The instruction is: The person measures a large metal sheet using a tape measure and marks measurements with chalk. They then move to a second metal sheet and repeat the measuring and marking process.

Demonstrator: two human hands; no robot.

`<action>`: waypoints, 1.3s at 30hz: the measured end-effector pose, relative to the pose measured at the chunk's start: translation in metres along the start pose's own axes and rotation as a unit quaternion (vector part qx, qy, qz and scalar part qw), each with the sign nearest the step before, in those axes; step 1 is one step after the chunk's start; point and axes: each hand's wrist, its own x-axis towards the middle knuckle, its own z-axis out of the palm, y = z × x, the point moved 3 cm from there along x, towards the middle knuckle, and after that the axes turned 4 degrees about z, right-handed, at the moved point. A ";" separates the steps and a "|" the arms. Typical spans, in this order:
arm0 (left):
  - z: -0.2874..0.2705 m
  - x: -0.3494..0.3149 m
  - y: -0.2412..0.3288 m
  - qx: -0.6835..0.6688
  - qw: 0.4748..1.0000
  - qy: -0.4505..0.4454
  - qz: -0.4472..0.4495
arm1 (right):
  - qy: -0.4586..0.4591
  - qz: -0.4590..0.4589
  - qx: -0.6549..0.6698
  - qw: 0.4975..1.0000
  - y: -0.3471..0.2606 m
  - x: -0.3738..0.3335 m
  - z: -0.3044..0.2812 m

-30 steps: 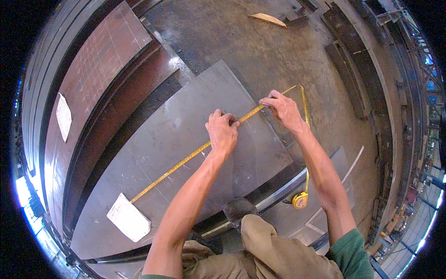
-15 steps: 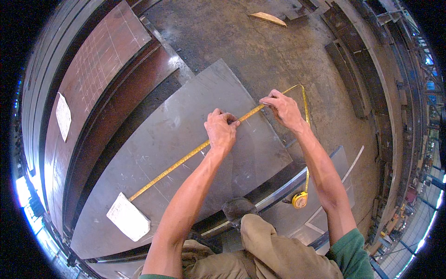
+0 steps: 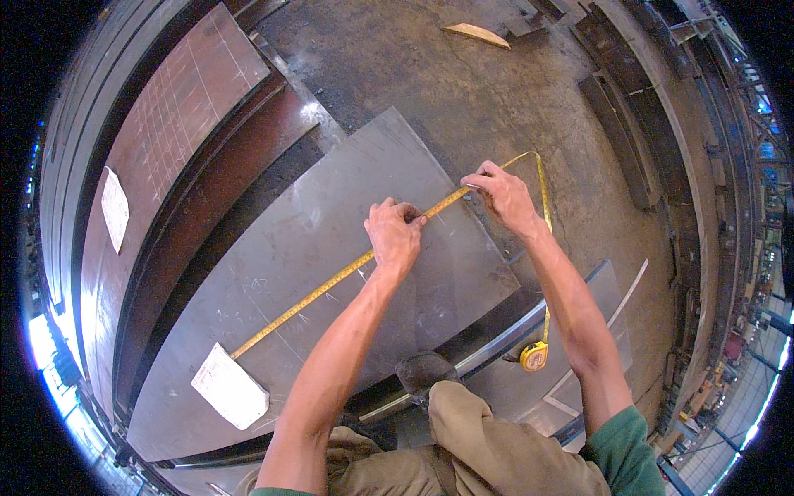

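A yellow tape measure blade point(image 3: 314, 294) runs slantwise over a grey steel plate point(image 3: 356, 182) with chalk lines on it. My left hand point(image 3: 394, 238) rests on the plate, fingertips pinched at the blade's edge. At the plate's right edge, my right hand point(image 3: 506, 200) is closed on the blade, a small pale sliver showing at its fingertips. Beyond that hand the blade arches up, bends sharply and drops to its yellow case point(image 3: 533, 356), low right. A white paper sheet point(image 3: 230, 387) lies at the blade's far left end, partly hiding it.
A reddish-brown steel plate point(image 3: 178, 116) with a chalked grid and another paper sheet point(image 3: 115, 211) lies at left. A wood offcut point(image 3: 478, 34) is on the floor point(image 3: 397, 62). Steel sections point(image 3: 620, 140) line the right side. My bent knee point(image 3: 459, 413) is near the plate's front edge.
Hands, tape and case keep nearly the same places. The whole view has shifted very slightly.
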 end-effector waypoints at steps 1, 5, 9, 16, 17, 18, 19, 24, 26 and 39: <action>0.000 0.000 0.001 0.000 1.000 -0.003 0.000 | 0.005 -0.006 -0.001 1.000 0.000 0.000 0.000; 0.001 0.000 0.006 -0.023 1.000 -0.010 -0.008 | 0.001 0.009 0.003 1.000 0.002 -0.002 -0.004; 0.003 -0.001 -0.001 -0.003 1.000 0.008 -0.001 | 0.056 0.104 0.026 0.993 -0.022 -0.007 -0.017; 0.004 -0.001 -0.001 -0.011 1.000 0.020 0.002 | 0.067 0.240 0.099 0.963 -0.038 -0.045 0.002; 0.004 -0.001 0.000 -0.011 1.000 0.021 0.004 | 0.070 0.244 0.088 0.963 -0.037 -0.046 0.005; 0.003 -0.001 0.000 -0.011 1.000 0.023 0.005 | 0.073 0.247 0.077 0.963 -0.037 -0.046 0.008; 0.002 -0.001 0.001 -0.011 1.000 0.024 0.007 | 0.075 0.251 0.066 0.963 -0.037 -0.046 0.010; 0.002 -0.002 0.000 -0.012 1.000 0.028 0.005 | 0.054 0.218 0.006 0.974 -0.047 -0.034 0.006; 0.002 -0.002 0.000 -0.008 1.000 0.029 0.003 | 0.045 0.216 -0.007 0.975 -0.050 -0.029 0.004; 0.001 -0.003 0.002 0.008 1.000 0.021 0.008 | 0.024 0.186 -0.045 0.981 -0.049 -0.020 0.007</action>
